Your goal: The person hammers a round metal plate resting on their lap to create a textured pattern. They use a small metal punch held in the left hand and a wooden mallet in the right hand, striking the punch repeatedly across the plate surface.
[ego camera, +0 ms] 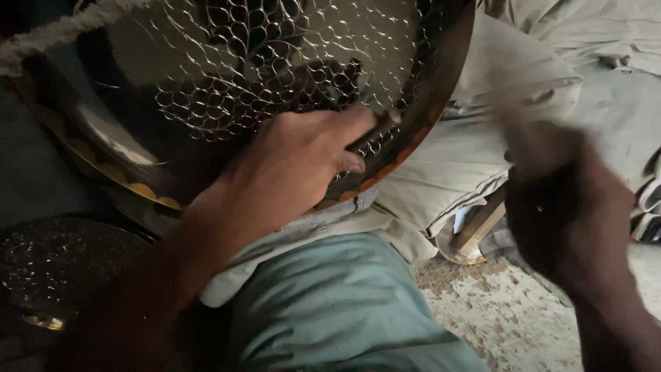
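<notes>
Floor [509, 310]: pale, speckled surface, visible at lower right. On it lie 1 shallow metal dish [456, 249], partly hidden under cloth, and 1 wooden stick [482, 224] resting across the dish rim. Grey-beige cloth [620, 83] covers the floor at upper right. At lower left, 1 dark round metal plate [55, 269] with a dotted surface lies flat; what bears it cannot be told.

bowl [227, 76]: glossy engraved metal | trousers [344, 310]: matt cloth | floor [509, 310]: rough speckled
</notes>
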`<state>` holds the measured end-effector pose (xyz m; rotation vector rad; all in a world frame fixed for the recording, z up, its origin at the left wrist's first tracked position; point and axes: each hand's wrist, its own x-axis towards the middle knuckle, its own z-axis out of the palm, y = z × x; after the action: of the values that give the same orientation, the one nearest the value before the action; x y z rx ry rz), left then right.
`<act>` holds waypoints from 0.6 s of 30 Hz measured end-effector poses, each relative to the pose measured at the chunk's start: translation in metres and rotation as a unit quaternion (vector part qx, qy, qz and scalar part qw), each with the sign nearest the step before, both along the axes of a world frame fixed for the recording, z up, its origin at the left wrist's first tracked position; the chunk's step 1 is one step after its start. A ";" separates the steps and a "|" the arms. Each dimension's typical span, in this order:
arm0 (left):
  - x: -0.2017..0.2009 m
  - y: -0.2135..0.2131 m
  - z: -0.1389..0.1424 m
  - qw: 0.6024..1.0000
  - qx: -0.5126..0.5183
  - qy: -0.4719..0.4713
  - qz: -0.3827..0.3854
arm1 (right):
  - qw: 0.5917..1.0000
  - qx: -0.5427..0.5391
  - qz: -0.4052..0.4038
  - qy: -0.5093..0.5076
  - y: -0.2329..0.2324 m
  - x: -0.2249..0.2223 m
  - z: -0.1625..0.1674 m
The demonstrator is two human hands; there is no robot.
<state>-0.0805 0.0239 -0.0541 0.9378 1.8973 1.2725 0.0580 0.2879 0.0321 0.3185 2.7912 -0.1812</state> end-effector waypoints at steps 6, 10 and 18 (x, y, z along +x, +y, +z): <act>-0.021 0.005 0.015 0.994 0.006 -0.040 -0.105 | 0.981 -0.131 -0.102 0.101 -0.018 0.066 -0.042; -0.024 0.018 0.019 0.969 -0.072 0.024 -0.235 | 0.877 -0.305 -0.302 0.217 -0.037 0.109 -0.077; -0.024 0.018 0.006 0.949 -0.047 0.080 -0.300 | 0.955 -0.148 -0.162 0.199 -0.061 0.158 -0.121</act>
<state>-0.1049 0.0419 -0.0483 1.4585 1.5811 0.7524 0.2159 0.2270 -0.0889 0.7335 3.0159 -0.8152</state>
